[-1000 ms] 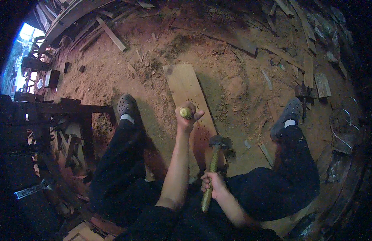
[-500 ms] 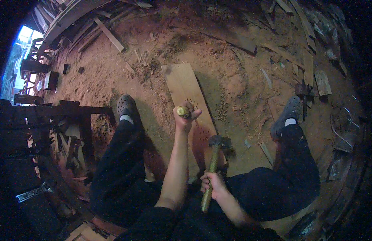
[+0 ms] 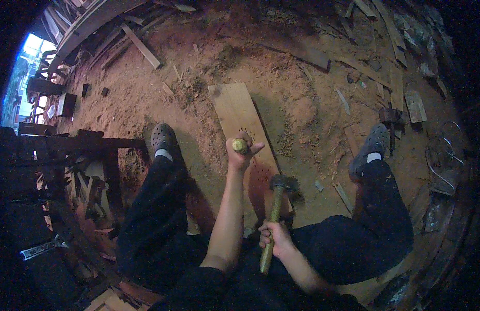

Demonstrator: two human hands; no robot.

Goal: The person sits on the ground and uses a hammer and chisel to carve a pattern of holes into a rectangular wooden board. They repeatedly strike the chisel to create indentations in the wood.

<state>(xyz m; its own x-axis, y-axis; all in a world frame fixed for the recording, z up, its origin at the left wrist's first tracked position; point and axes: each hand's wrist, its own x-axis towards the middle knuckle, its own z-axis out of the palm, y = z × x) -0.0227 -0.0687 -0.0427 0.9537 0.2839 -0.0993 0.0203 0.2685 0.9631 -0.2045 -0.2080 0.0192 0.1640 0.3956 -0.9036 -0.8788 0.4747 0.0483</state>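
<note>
My left hand (image 3: 239, 158) is closed around an upright tool, seen end-on, with a round yellowish handle end (image 3: 240, 146); its lower part is hidden beneath the fist. The thumb points out to the right. This hand is over a long pale wooden board (image 3: 234, 106) that has several small dark marks near the fist. My right hand (image 3: 276, 239) grips the yellowish patterned handle of a hammer (image 3: 275, 210), close to my lap. The hammer's dark head (image 3: 284, 182) is over the near part of the board, at its right edge.
Sawdust and wood scraps cover the ground around the board. A dark wooden frame (image 3: 105, 142) stands at left, with an adjustable wrench (image 3: 44, 248) near it. My shoes (image 3: 163, 137) are either side of the board. A dark metal piece (image 3: 391, 118) lies at right.
My left hand has shifted slightly nearer and to the right with the upright tool. My right hand and the hammer have hardly moved.
</note>
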